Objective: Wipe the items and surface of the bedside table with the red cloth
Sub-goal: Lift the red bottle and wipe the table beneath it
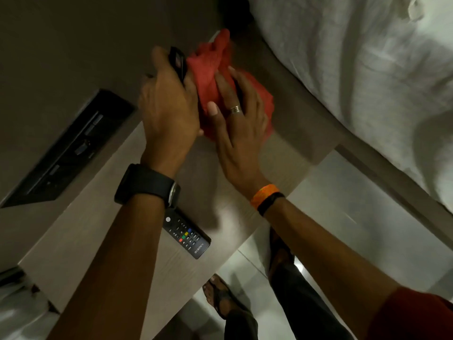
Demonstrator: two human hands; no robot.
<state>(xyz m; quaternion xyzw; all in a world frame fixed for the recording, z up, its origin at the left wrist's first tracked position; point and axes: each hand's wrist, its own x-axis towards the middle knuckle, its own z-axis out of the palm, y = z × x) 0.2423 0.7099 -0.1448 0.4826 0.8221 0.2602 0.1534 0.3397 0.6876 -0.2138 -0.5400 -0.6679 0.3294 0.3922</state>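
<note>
1. One bed with white rumpled linen [355, 69] fills the frame from 12 to 3 o'clock; its grey-brown frame edge [306, 114] runs diagonally just beside the table.
2. One bedside table [103, 241] with a pale wood-grain top stretches from 8 o'clock toward the centre. Both forearms cross over it and hide much of its middle.
3. One black wall panel [71, 148] with switches or sockets sits at 9 o'clock, above the table's back edge; the detail is too dark to read.
4. Pale glossy floor tiles [343, 204] show at 4 o'clock, with two feet in dark sandals [220, 298] at 6 o'clock, near the table's front edge.
5. One red cloth [213, 79] lies bunched just above centre, at the table's far end beside the bed frame.
6. One black TV remote [187, 235] lies flat on the table just below centre, partly under the left wrist, well apart from the cloth.
7. The left hand [169, 104], with a black watch [147, 186] on its wrist, is curled closed around one slim dark object [178, 63], which touches the cloth; what the object is cannot be told.
8. The right hand [237, 121] rests on the cloth with fingers spread flat, pressing rather than grasping. It wears one ring [235, 109] and two wristbands, one orange [263, 195] and one black.
</note>
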